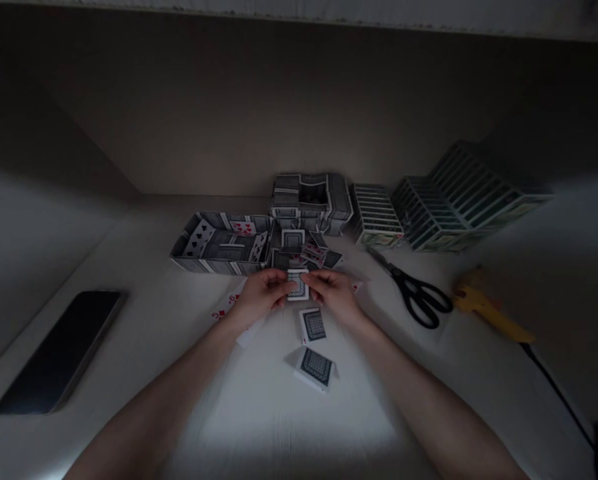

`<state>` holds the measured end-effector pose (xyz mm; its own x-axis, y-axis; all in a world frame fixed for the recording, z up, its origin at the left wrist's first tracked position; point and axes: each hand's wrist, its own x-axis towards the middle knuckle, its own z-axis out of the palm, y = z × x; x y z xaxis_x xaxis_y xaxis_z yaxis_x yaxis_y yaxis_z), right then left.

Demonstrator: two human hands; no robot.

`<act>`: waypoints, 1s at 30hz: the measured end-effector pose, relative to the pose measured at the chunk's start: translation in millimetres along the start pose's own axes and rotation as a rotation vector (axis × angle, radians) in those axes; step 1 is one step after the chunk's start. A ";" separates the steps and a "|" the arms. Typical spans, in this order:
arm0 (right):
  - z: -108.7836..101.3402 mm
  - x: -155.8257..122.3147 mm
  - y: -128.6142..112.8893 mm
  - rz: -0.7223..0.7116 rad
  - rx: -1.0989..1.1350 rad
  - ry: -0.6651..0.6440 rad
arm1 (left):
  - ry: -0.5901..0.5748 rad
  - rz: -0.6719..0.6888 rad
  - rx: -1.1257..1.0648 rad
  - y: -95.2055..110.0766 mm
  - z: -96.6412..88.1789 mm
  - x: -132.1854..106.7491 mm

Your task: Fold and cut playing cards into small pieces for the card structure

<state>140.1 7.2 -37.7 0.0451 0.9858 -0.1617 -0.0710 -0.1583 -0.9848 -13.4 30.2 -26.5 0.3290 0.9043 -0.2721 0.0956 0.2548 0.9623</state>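
Front and centre on the white desk [259,413], a walled build of playing cards [263,233], with a loose heap of cards [311,252] hard up against it. Off to the right, black-handled scissors [413,298], two lattices of green-backed cards [459,200], a yellow object [489,312] and a black cable [559,393]. Far left, a dark smartphone [61,353]. And at the middle of it all, the left hand [261,297] and right hand [333,297], both half-closed, fingertips pinching one dark-backed playing card [297,285] between them, just in front of the heap! Two face-down cards [313,325] flat on the desk nearer the body, and a red-pipped card [223,307] just beside the left hand.
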 end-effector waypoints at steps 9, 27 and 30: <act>1.3 -0.5 -2.2 0.007 0.006 0.007 | 0.005 -0.006 -0.021 0.2 0.7 0.1; -0.6 0.0 3.0 0.002 0.048 -0.002 | 0.000 -0.009 -0.001 4.7 1.7 -2.5; -0.7 0.6 3.4 -0.001 0.054 -0.008 | 0.003 -0.006 0.010 4.1 1.6 -2.4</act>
<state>140.6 7.2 -41.1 0.0367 0.9864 -0.1605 -0.1241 -0.1548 -0.9801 -12.3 28.5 -21.9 0.3259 0.9037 -0.2776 0.1067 0.2566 0.9606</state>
